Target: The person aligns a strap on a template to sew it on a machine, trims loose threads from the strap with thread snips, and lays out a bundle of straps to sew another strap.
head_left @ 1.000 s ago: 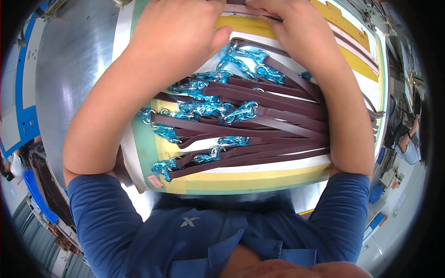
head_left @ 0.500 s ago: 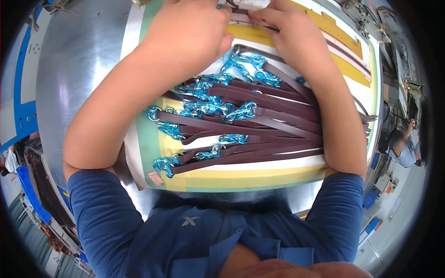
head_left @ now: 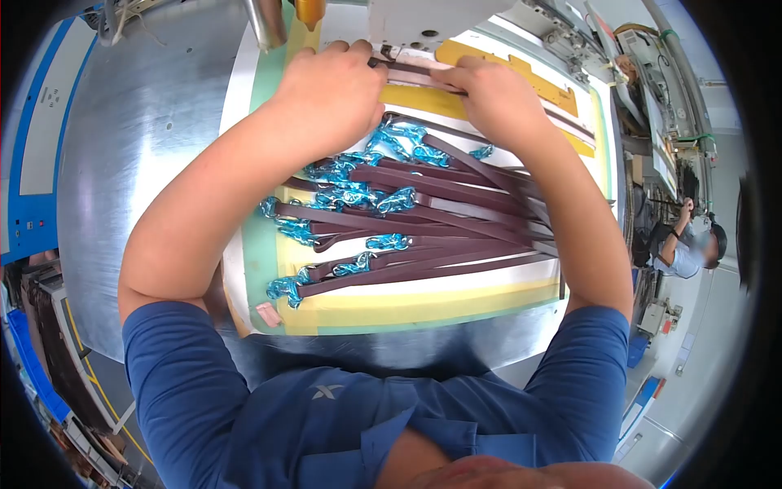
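Observation:
A dark brown strap (head_left: 410, 71) lies along a slot beside a yellow template strip (head_left: 423, 104), under the machine head. My left hand (head_left: 338, 94) has its fingers closed at the strap's left end; its fingertips are partly hidden. Further along, my right hand (head_left: 498, 99) pinches the same strap between thumb and finger. Just below my hands lies a pile of brown straps (head_left: 456, 196) with metal clasps in blue plastic wrap (head_left: 397, 200), clasps mostly toward the left.
A white machine head (head_left: 432, 20) with an orange-yellow nozzle (head_left: 310, 12) hangs over the far edge. Another yellow template (head_left: 529, 77) lies behind my right hand. Polished metal table (head_left: 147, 155) spreads to the left. A person (head_left: 688, 244) is at work far right.
My view has tilted, bringing the machine head and nozzle into sight at the top. Both hands stay on the strap, and the pile looks unchanged.

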